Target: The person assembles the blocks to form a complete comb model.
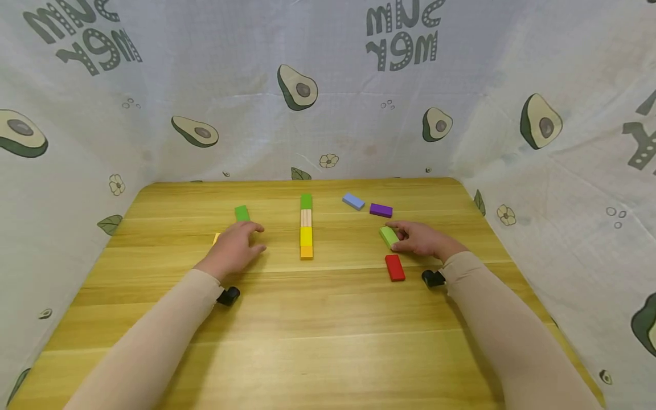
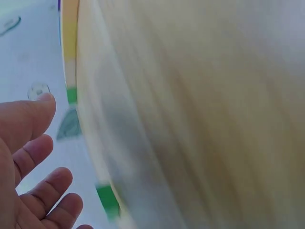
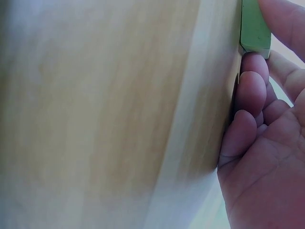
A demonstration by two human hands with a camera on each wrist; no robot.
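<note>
My right hand (image 1: pixel 400 236) pinches a light green block (image 1: pixel 388 234) that lies on the wooden table (image 1: pixel 328 341), right of centre. The right wrist view shows this light green block (image 3: pixel 255 28) between thumb and fingertips (image 3: pixel 250 86) of the right hand (image 3: pixel 267 47). My left hand (image 1: pixel 258 238) rests on the table with relaxed fingers and holds nothing. It half covers a pale orange block (image 1: pixel 217 238), with a green block (image 1: pixel 242 213) just beyond. In the blurred left wrist view the left hand (image 2: pixel 52 152) is spread open near that green block (image 2: pixel 107 200).
A row of blocks (image 1: pixel 306 226) runs down the table's middle: green, plain wood, yellow, orange. A blue block (image 1: pixel 353 201) and a purple block (image 1: pixel 381 210) lie at the back right, a red block (image 1: pixel 394 267) near my right wrist. Avocado-print cloth (image 1: pixel 328 85) walls three sides.
</note>
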